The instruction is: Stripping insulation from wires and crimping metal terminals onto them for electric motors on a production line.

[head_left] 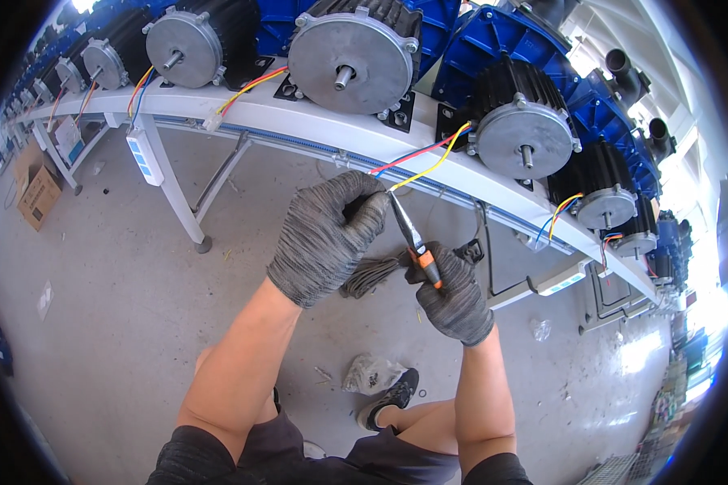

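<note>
Dark sleeves at the lower edge, pliers at the wires

Bare forearms rise from the sleeves, with dark shorts between them. Both hands wear grey striped gloves. The left hand pinches the wires near their ends between thumb and fingers. The right hand is wrapped round the orange-and-black handles of the pliers, which tilt up toward the left; their tip is at the end of the yellow wire, just beside the left thumb. Whether the jaws bite on it, I cannot tell.

The red, blue and yellow wires run from the left edge of a black motor with a pale round face and a short shaft, set on a white bench. A bigger motor stands to its left, and similar ones line the bench both ways, with blue casings behind.

Below, a dark shoe rests on the grey floor beside a crumpled clear bag. Well off to the left lies an open cardboard box.
</note>
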The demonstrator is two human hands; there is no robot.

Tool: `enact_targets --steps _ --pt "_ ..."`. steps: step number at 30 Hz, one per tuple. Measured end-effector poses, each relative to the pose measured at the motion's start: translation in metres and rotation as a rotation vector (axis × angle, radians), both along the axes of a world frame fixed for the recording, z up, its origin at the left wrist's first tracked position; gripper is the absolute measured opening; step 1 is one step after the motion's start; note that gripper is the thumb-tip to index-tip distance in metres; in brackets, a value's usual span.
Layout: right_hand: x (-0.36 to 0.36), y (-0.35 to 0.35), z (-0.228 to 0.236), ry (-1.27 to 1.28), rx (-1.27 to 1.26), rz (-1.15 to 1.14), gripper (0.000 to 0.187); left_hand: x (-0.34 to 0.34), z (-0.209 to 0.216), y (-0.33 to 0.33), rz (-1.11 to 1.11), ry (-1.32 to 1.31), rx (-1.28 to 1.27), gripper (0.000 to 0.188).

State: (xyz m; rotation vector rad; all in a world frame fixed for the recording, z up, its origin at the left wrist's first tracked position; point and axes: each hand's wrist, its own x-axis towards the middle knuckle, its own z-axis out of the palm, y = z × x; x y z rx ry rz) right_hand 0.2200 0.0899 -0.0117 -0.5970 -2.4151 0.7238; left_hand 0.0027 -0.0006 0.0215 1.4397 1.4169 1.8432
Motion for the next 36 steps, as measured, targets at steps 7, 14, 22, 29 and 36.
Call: enact_targets --steps 7,14,22,29,36 --pt "0.002 -0.011 0.012 -0.062 0.006 -0.019 0.029 0.002 -0.005 0.002 0.245 0.318 0.07 0.014" --pt "0.001 -0.021 0.018 -0.086 0.147 -0.129 0.026 0.003 -0.008 0.005 0.306 0.409 0.18 0.015" --pt "0.0 -0.016 0.004 -0.059 0.169 -0.147 0.024 0.001 0.002 -0.002 0.156 0.2 -0.001 0.013" --pt "0.001 -0.015 0.001 -0.056 0.088 -0.127 0.029 -0.003 0.005 -0.003 -0.039 0.047 -0.053 0.013" --pt "0.0 -0.014 0.002 -0.074 0.126 -0.133 0.029 -0.004 0.002 -0.006 -0.024 0.031 -0.043 0.016"
